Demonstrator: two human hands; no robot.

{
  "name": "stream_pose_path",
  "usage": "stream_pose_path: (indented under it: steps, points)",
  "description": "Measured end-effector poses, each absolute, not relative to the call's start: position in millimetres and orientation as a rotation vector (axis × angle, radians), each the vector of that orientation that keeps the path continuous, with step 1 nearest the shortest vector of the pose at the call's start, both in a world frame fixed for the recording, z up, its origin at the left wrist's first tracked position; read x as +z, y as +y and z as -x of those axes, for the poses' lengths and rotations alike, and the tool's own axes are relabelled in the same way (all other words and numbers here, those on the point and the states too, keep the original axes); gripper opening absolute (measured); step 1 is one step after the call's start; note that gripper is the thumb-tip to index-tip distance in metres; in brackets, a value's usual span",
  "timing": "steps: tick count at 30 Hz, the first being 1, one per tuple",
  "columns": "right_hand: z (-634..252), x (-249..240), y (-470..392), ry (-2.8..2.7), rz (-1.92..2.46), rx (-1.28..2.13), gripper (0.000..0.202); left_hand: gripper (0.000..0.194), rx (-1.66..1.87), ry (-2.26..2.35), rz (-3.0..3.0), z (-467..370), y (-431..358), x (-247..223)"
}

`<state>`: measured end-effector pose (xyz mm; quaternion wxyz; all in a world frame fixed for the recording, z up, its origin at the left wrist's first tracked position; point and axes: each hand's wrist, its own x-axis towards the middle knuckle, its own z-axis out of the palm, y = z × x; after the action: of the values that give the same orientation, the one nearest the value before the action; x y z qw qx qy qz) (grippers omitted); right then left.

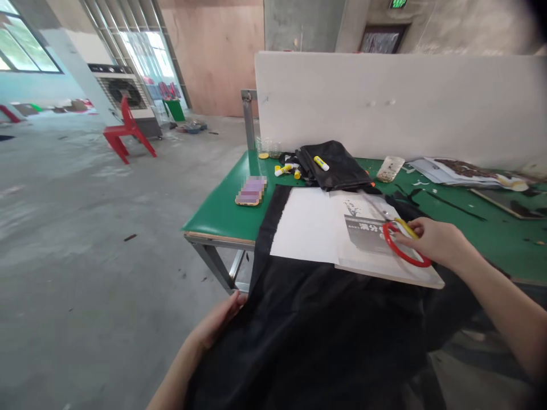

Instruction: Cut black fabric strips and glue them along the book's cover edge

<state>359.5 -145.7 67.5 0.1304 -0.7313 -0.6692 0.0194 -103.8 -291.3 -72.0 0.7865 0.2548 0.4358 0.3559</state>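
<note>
My right hand (436,242) is closed on a pair of scissors (401,250) with red and yellow handles. The blades point away to the left, over an open book (363,239) with a grey printed panel and a blank white page (305,222) on its left. Black cloth (316,324) lies under the book and hangs over the table's near edge. At the cloth's left edge, below the tabletop, my left hand (222,313) has its fingers closed on the fabric; part of the fingers is hidden.
The green table (222,199) carries a phone (251,191), glue sticks (321,163), a folded black cloth bundle (337,159), a clear plastic container (390,169), black scraps and papers (453,171). A white panel (384,108) stands along its back. A red chair (126,131) is far left.
</note>
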Motion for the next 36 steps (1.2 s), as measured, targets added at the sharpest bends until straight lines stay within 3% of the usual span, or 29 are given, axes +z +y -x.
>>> stream_pose_path:
  steps: [3,10,15,18,22,27,31,36]
  points:
    - [-353,77,-167,-1.616,2.059,0.194,0.031,0.045,0.773,1.017,-0.469,101,-309,-61]
    - [-304,95,-210,-1.080,1.274,1.128,0.023,0.047,0.758,1.207,-0.446,87,-330,-62]
    - [-266,100,-210,-1.078,1.231,1.441,0.041,0.038,0.872,1.581,-1.001,77,-339,-47]
    - [-241,102,-196,-1.278,1.108,1.540,0.037,0.037,0.860,1.801,-1.221,74,-343,-41]
    - [-201,113,-172,-1.606,0.864,1.515,0.029,0.041,0.866,1.870,-1.229,71,-346,-41]
    - [-149,124,-154,-1.777,0.775,1.360,0.026,0.047,0.922,1.540,-0.792,69,-348,-38]
    - [-119,116,-138,-1.819,0.925,1.231,0.041,0.049,1.018,1.517,-0.698,68,-351,-35]
    - [-104,111,-120,-1.926,1.088,1.053,0.040,0.047,0.985,1.407,-0.780,66,-354,-32]
